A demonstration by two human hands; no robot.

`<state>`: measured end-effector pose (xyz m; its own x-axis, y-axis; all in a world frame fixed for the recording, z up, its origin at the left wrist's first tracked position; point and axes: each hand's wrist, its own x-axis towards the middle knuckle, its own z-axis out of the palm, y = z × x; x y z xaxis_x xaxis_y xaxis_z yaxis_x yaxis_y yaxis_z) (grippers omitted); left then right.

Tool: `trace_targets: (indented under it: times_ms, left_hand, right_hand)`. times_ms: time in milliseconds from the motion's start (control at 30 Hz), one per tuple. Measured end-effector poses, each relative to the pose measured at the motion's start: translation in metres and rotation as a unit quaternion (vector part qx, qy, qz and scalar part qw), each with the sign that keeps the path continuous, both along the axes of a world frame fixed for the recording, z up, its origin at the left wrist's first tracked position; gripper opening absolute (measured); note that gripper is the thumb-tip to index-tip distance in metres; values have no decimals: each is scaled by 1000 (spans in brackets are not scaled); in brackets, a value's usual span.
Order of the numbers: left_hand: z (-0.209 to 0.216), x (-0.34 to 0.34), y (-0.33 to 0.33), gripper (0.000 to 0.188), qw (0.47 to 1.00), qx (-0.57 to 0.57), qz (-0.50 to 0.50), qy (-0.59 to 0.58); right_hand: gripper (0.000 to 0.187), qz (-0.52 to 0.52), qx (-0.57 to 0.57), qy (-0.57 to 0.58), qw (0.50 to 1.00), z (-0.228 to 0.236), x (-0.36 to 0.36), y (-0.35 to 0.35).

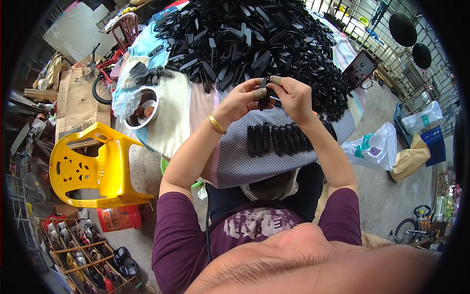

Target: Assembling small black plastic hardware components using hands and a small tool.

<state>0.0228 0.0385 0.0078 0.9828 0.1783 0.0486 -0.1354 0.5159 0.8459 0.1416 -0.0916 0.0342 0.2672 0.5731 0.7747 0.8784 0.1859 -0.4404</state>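
Observation:
A small, narrow black piece (265, 93), whose exact kind I cannot make out, is held upright over the near part of the table. My left hand (236, 102) pinches it from one side, and my right hand (295, 99) grips it from the other. Tan wraps cover some fingertips. Just below my hands, a row of similar black pieces (280, 139) stands side by side on the dotted grey cloth (235, 159). Beyond, a large heap of loose, flat black pieces (245, 44) covers the far part of the table.
At the table's left lie a metal bowl (155, 109), a clear plastic bag (125, 104) and dark gloves (147, 74). A phone (360, 70) stands at the right edge. Left of the table is a yellow chair (110, 164); white bags (376, 147) lie on the right floor.

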Motion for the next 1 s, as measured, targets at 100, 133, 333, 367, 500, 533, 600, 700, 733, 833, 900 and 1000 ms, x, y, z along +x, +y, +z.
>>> trace_targets:
  times_ms: [100, 133, 333, 367, 500, 533, 600, 700, 733, 833, 900, 1000]
  left_hand:
    - [-1, 1, 1, 32, 1000, 16, 1, -10]
    - [-2, 2, 1, 34, 1000, 16, -2, -17]
    - [-1, 1, 1, 36, 1000, 7, -5, -23]
    - [-2, 1, 1, 36, 1000, 7, -6, -23]
    - [-6, 0, 1, 37, 999, 15, 22, -22]
    - [-8, 1, 1, 36, 999, 9, 26, -22]
    - [-10, 2, 4, 36, 999, 6, 37, -19]
    - [-4, 0, -6, 32, 997, -18, 70, -15]
    - [-4, 0, -4, 32, 998, -12, 64, -20]
    - [5, -3, 3, 33, 998, 6, 48, -32]
    - [13, -7, 15, 40, 980, 178, 65, 59]
    - [25, -16, 28, 39, 955, 261, 94, 106]
  right_hand:
    - [11, -4, -4, -11, 1000, 2, 1, 0]
    - [11, -5, -4, -10, 1000, 0, 1, 0]
    - [9, -9, 45, -19, 999, -8, 0, 5]
    - [9, -11, 31, -39, 999, -6, -2, 4]
    - [16, -20, -39, -78, 996, -2, -8, -4]
    - [16, -20, -39, -78, 996, -2, -8, -4]
    - [21, 34, -39, -62, 997, -2, -9, -3]
    - [26, 50, -86, -47, 994, 3, -15, -11]
    - [26, 50, -86, -46, 994, 6, -14, -12]
    - [27, 47, -118, -87, 988, 10, -8, -11]
    - [27, 55, -105, -95, 988, 6, -6, -7]
    - [26, 39, -123, -9, 992, 6, -4, -15]
